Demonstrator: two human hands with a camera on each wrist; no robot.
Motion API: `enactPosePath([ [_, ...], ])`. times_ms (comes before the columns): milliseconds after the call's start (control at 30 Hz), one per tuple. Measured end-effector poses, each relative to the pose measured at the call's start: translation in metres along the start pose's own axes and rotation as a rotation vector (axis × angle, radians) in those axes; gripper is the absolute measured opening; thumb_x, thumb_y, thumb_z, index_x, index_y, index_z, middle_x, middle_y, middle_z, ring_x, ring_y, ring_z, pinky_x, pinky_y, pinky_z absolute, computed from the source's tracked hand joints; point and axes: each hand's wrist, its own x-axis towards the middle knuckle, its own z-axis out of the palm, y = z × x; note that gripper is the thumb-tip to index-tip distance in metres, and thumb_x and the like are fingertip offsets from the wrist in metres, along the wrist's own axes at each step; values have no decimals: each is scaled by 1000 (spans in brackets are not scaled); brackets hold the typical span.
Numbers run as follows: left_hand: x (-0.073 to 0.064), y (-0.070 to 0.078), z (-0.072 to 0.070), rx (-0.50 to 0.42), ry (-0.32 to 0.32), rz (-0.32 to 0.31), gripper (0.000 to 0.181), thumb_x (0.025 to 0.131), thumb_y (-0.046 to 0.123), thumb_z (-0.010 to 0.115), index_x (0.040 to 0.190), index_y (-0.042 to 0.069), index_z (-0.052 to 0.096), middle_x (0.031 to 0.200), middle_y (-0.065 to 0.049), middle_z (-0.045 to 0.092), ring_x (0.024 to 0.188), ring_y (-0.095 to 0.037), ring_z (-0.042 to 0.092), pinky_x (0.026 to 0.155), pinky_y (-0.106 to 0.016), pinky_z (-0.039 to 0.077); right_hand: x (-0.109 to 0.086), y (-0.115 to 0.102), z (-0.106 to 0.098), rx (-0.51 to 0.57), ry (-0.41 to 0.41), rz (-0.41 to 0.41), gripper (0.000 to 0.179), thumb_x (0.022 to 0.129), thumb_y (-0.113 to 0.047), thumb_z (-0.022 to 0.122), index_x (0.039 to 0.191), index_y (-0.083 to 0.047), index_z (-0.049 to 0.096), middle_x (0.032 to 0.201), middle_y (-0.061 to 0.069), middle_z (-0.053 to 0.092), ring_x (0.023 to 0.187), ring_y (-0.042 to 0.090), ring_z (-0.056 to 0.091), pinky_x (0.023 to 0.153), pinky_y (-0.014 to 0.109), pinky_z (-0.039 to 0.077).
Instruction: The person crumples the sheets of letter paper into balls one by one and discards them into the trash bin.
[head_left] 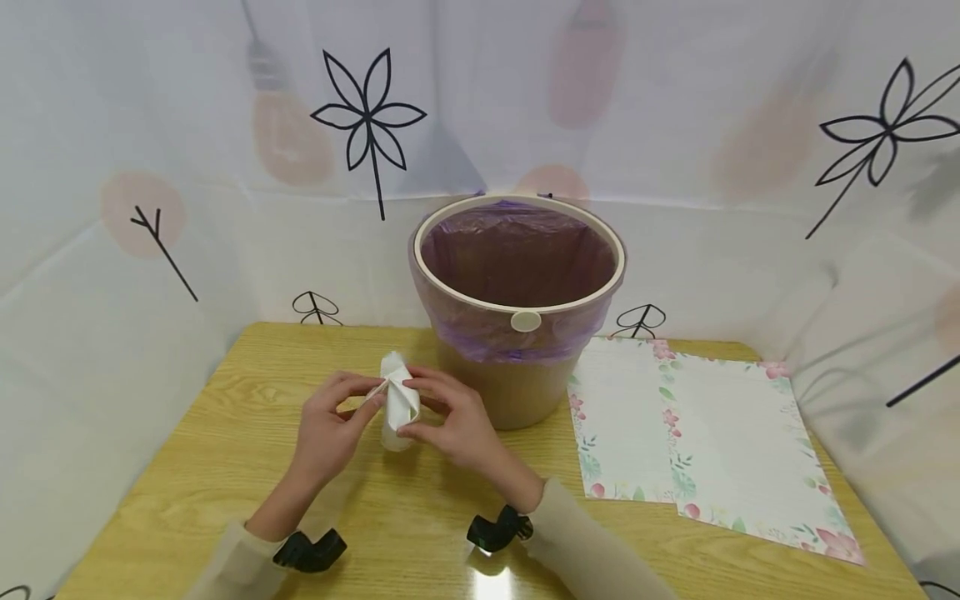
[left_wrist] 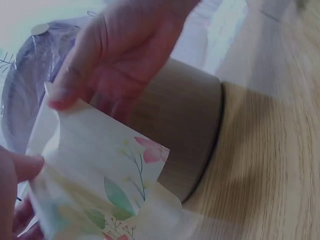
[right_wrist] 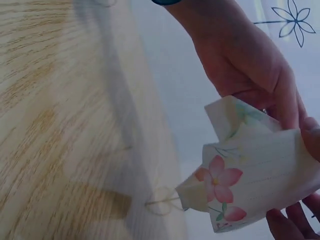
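A folded sheet of floral-bordered paper (head_left: 400, 406) is held between both hands over the table, left of the bin. My left hand (head_left: 332, 421) pinches one side of it between thumb and index finger. On the opposite side, the thumb and fingers of my right hand (head_left: 459, 421) grip it. In the left wrist view, the paper (left_wrist: 100, 150) shows overlapping layers with a pink flower and green leaves. Faint ruled lines and pink flowers show on the paper (right_wrist: 265, 170) in the right wrist view.
A beige bin (head_left: 498, 392) lined with a purple plastic bag (head_left: 517, 346) stands just behind the hands. Two flat floral sheets lie on the right: one sheet (head_left: 626, 417) beside the bin, another sheet (head_left: 750, 442) overlapping its edge. A patterned white curtain (head_left: 480, 100) surrounds the wooden table (head_left: 217, 442).
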Motion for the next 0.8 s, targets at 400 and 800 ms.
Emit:
enactPosePath([
  [400, 0, 5, -9, -200, -192, -44, 27, 93, -10, 63, 115, 1, 72, 111, -12, 70, 108, -17, 64, 77, -35, 59, 3, 2, -4, 154, 77, 135, 50, 75, 15, 79, 121, 9, 61, 139, 20, 54, 125, 35, 54, 91, 40, 53],
  [800, 5, -6, -10, -30, -220, 176, 50, 67, -7, 86, 112, 7, 73, 121, -12, 62, 113, -23, 58, 91, -27, 50, 1, 3, -12, 224, -79, 103, 47, 75, 12, 79, 120, 7, 64, 135, 18, 58, 121, 29, 58, 86, 37, 56],
])
